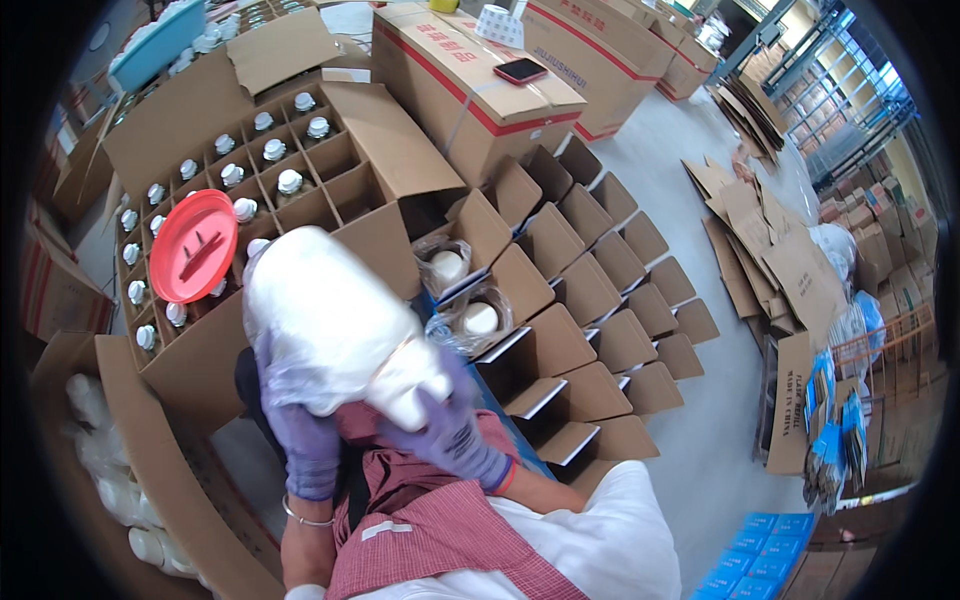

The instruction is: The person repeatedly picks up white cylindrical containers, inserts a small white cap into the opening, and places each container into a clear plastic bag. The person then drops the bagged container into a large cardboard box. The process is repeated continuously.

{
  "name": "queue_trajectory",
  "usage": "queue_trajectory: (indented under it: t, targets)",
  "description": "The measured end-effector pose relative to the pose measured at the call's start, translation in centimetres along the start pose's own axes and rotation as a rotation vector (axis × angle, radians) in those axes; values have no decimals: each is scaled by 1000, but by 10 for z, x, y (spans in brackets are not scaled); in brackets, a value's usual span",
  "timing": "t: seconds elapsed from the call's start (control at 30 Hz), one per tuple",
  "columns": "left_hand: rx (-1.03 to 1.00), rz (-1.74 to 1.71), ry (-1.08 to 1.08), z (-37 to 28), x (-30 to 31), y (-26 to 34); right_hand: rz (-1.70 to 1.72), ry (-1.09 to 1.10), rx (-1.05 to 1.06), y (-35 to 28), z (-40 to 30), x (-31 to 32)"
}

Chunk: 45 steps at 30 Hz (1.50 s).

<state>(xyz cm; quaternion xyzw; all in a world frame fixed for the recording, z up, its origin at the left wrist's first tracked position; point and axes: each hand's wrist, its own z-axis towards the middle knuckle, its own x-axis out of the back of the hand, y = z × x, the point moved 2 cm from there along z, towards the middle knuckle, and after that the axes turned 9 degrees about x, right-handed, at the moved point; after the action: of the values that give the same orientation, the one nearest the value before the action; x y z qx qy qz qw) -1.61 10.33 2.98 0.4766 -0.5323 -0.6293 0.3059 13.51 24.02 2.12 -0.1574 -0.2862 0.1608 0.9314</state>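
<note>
Both my hands, in purple work gloves, hold a large white container (322, 307), blurred, with clear plastic wrap around it. My left hand (300, 435) supports its lower left side. My right hand (450, 427) grips the narrower white part at its lower right end. To the right, two white-topped items (480, 319) in clear plastic stand in small open cartons. Further right are rows of open brown cartons (555, 240). At the upper left, a divided cardboard box (195, 360) holds several white-capped bottles (290, 181), with a red plastic dish (195, 262) on top bearing small dark tools.
A box of white plastic-wrapped pieces (142, 420) stands at the lower left. Sealed cartons (457, 82) carry a phone (520, 71) and a tape roll (499, 26). Flattened cardboard (795, 277) lies right. A blue basin (157, 49) is at the upper left.
</note>
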Motion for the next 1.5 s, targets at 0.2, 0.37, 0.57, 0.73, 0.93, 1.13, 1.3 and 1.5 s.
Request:
queue_trajectory:
  t: [0.2, 0.37, 0.57, 0.73, 0.93, 1.13, 1.3, 1.5]
  targets:
    - [-725, 686, -888, -108, -128, 11, 103, 48, -696, 56, 2, 157]
    - [-246, 282, -1623, -133, -163, 27, 134, -58, -1029, 80, -44, 257]
    - [288, 361, -1368, -51, -71, 13, -85, -421, -950, 126, -77, 257]
    - [203, 600, -934, -25, -7, 13, -481, -651, -878, 136, -66, 176]
    - [270, 470, -626, -21, 28, 19, -565, -887, -940, 204, -134, 71]
    - [159, 543, -185, -62, 110, 35, -155, -934, -752, 198, -116, 55]
    - [-71, 758, 457, -88, 222, 92, -226, -1129, -447, 167, -48, 16]
    - [79, 1080, 1148, -115, 403, 167, -93, -719, -411, 133, -28, -29]
